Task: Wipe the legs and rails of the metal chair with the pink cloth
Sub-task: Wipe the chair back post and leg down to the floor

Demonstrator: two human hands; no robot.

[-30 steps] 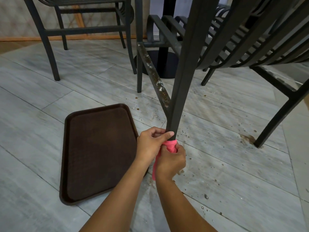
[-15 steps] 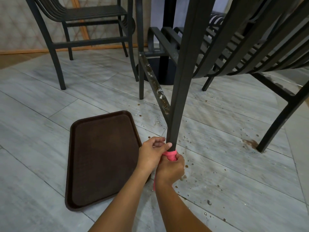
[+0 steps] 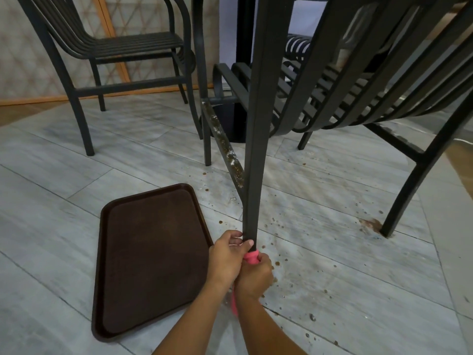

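Note:
The near leg (image 3: 256, 155) of the dark metal chair runs down the middle of the view to the floor. My left hand (image 3: 226, 256) grips that leg close to its foot. Just below it, my right hand (image 3: 253, 276) holds the pink cloth (image 3: 251, 258) wrapped round the bottom of the leg, and a strip of cloth hangs down under my wrist. The side rail (image 3: 225, 147) joining this leg is speckled with pale, crusty dirt. The foot of the leg is hidden by my hands.
A brown tray (image 3: 151, 260) lies flat on the floor just left of my hands. Brown crumbs and stains (image 3: 368, 222) dot the grey floor to the right. Another dark chair (image 3: 122, 65) stands at the back left, and a black table post (image 3: 242, 73) rises behind the leg.
Both hands have slid a little lower on the leg with the cloth. The camera has tilted up, showing more of the far chair.

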